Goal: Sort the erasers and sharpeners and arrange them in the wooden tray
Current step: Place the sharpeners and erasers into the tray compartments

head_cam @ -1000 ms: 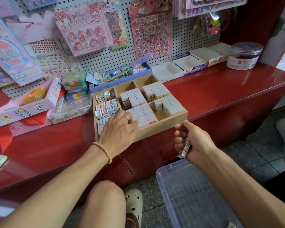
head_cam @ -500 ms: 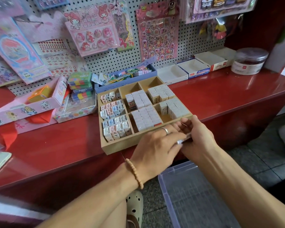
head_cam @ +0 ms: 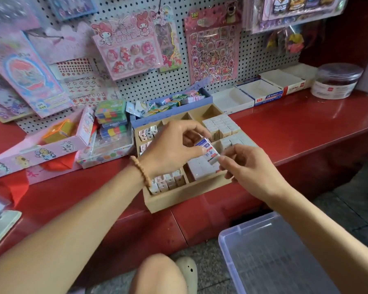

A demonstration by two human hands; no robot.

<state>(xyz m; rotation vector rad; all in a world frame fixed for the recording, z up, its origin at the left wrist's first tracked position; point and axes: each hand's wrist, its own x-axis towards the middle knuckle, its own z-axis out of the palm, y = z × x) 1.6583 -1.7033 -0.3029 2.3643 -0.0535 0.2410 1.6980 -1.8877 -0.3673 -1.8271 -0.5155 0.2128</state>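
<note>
A wooden tray with several compartments sits on the red counter, its front edge at the counter's lip. Small sharpeners stand in the left compartments; white erasers fill the middle and right ones. Above the tray's middle, my left hand pinches one end of a white eraser with a blue sleeve. My right hand pinches its other end. Both hands cover part of the middle compartments.
A red counter backs onto a pegboard hung with sticker packs. A blue box of clips stands behind the tray, white cartons and a round tub to the right, pink boxes to the left. A clear plastic bin sits on the floor.
Both hands rose from the tray's front edge to above its middle. The eraser, earlier in my right hand alone, is now held by both hands.
</note>
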